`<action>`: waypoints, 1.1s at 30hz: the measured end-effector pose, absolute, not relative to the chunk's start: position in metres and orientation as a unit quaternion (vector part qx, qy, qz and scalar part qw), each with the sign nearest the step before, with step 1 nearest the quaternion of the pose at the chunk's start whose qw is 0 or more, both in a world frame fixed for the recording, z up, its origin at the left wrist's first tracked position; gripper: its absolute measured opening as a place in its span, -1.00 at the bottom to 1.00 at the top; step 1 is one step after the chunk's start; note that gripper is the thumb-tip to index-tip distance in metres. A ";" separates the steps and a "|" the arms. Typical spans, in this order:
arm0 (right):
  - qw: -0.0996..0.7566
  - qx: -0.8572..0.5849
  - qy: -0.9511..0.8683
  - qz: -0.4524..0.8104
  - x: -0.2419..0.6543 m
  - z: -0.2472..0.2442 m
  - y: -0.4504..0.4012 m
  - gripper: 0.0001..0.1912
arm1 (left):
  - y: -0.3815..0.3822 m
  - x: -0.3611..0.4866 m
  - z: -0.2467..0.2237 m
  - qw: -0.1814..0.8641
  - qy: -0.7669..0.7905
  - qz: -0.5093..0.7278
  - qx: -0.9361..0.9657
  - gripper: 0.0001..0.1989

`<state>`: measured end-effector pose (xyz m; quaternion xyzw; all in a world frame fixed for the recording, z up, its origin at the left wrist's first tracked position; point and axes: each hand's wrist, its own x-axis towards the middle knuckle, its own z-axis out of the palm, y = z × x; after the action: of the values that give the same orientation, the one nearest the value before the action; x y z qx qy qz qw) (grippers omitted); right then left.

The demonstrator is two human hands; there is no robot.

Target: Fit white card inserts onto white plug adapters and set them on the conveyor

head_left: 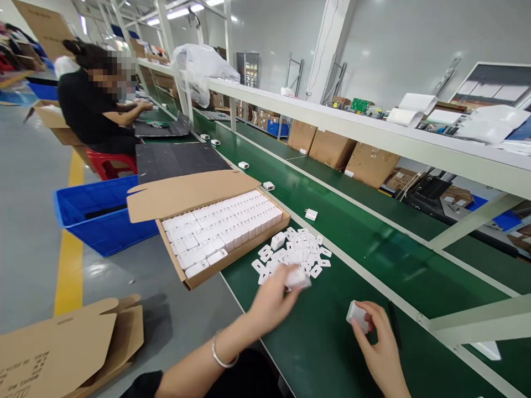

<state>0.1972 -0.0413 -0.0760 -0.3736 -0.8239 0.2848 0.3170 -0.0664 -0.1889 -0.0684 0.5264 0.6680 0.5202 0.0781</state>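
My left hand holds a white block-shaped piece between thumb and fingers, at the near edge of a pile of flat white pieces. The piece is slightly blurred. To the right, over the green mat, my right hand grips another white block between thumb and fingertips. One more white block rests at the pile's left side. An open cardboard box left of the pile holds rows of white blocks.
White adapters, one of them beside the pile, lie along the green belt. A metal rail separates belt from work surface. A blue bin and flattened cardboard are at left. A seated person works farther back.
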 end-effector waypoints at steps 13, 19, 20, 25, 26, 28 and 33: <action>0.249 -0.536 -0.777 0.214 0.218 -0.112 -0.005 -0.28 | -0.226 -0.192 -0.072 -0.185 0.863 0.257 0.394 -0.67; 0.246 -0.513 -0.789 0.232 0.220 -0.110 -0.004 -0.35 | -0.227 -0.193 -0.081 -0.218 0.886 0.162 0.376 -0.64; 0.246 -0.510 -0.789 0.238 0.220 -0.109 -0.004 -0.36 | -0.227 -0.194 -0.080 -0.221 0.888 0.155 0.373 -0.64; 0.237 -0.494 -0.788 0.283 0.218 -0.105 -0.009 -0.45 | -0.221 -0.175 -0.072 -0.236 0.859 0.257 0.375 -0.71; 0.231 -0.493 -0.787 0.292 0.218 -0.104 -0.011 -0.46 | -0.217 -0.165 -0.071 -0.226 0.840 0.294 0.396 -0.73; 0.220 -0.492 -0.784 0.309 0.216 -0.103 -0.014 -0.46 | -0.206 -0.137 -0.072 -0.166 0.786 0.364 0.472 -0.79; 0.262 -0.425 -0.785 0.366 0.207 -0.101 -0.026 -0.54 | -0.166 -0.052 -0.079 0.134 0.654 0.383 0.639 -0.64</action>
<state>0.2065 -0.0264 -0.1015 -0.4252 -0.7852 0.3664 0.2617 -0.0519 -0.1663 -0.0793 0.6390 0.6536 0.3829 0.1338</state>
